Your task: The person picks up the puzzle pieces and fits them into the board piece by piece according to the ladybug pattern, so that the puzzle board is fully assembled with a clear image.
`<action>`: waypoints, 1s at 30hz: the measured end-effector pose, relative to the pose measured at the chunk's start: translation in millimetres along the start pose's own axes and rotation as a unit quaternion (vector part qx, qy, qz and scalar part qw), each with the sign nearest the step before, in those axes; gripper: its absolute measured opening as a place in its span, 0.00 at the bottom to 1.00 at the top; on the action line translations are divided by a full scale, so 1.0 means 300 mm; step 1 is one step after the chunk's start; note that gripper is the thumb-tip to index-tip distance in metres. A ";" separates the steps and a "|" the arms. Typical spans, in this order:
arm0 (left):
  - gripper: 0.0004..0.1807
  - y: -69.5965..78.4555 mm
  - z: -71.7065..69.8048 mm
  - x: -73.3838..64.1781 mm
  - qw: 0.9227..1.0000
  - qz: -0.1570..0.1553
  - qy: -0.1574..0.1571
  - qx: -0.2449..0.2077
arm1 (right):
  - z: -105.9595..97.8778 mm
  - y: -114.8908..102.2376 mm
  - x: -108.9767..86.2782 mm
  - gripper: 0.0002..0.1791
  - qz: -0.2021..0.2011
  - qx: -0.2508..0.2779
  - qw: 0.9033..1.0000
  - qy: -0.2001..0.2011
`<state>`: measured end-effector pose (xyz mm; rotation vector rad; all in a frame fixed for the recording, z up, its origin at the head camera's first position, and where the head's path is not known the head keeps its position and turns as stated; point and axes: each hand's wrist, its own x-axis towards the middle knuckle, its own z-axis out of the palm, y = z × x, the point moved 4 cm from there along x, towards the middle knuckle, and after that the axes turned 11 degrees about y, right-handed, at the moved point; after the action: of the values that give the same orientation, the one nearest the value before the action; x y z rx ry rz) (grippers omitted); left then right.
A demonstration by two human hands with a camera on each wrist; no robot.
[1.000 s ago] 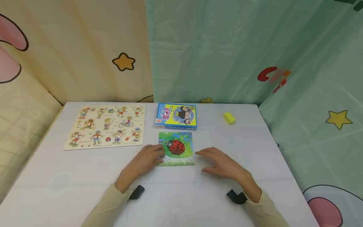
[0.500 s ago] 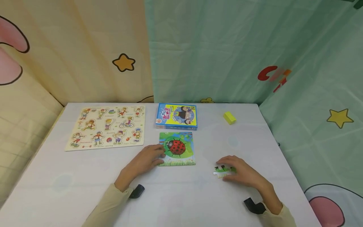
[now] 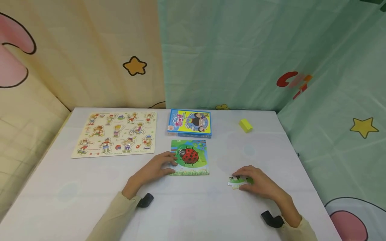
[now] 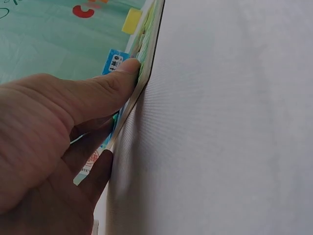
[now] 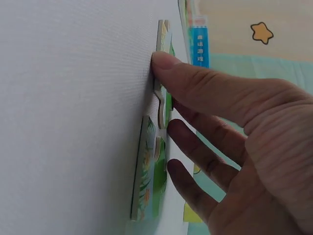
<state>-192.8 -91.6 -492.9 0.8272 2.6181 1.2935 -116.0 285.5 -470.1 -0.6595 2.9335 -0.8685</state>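
Note:
A square ladybug jigsaw puzzle (image 3: 189,156) lies flat at mid-table. My left hand (image 3: 158,164) holds it at its lower left corner, the fingers along the left edge and the thumb at the near edge. To the right of the puzzle, my right hand (image 3: 256,180) pinches a loose jigsaw piece (image 3: 236,183), green and white with black bits, close over the table. In the right wrist view the thumb sits at the near edge of the piece (image 5: 161,105), with fingers behind it. Another jigsaw piece (image 5: 145,171) lies beside it, mostly hidden under the hand in the head view.
A cream peg puzzle board (image 3: 114,135) with sports figures lies at the left. Behind the ladybug puzzle stands a blue and yellow game box (image 3: 189,123). A small yellow block (image 3: 245,125) is at the back right. Curtains (image 3: 229,53) hang behind the white table (image 3: 193,207).
My right hand has moved away from the ladybug puzzle's right side to the right and nearer, where it takes hold of a loose jigsaw piece. The left hand stays at the puzzle.

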 end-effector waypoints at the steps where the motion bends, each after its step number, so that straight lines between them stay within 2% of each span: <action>1: 0.09 -0.001 0.000 0.001 1.000 -0.001 -0.001 -0.004 | -0.001 -0.001 0.002 0.24 -0.004 -0.001 1.000 0.001; 8: 0.09 -0.002 0.000 0.001 1.000 0.012 0.008 -0.014 | -0.004 -0.011 0.021 0.20 -0.017 -0.012 1.000 0.003; 16: 0.09 -0.007 -0.002 -0.002 1.000 -0.007 0.004 -0.026 | 0.003 -0.045 0.071 0.18 -0.020 -0.010 1.000 0.009; 23: 0.09 -0.009 0.001 -0.001 1.000 -0.010 0.001 -0.026 | 0.024 -0.083 0.128 0.15 -0.019 -0.017 1.000 -0.001; 30: 0.10 -0.015 0.002 0.001 1.000 -0.009 0.000 -0.029 | 0.041 -0.117 0.189 0.10 -0.039 -0.018 0.999 -0.009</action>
<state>-194.7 -93.2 -496.5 0.7917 2.5693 1.3577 -152.3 229.8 -456.2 -0.7845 2.9311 -0.8140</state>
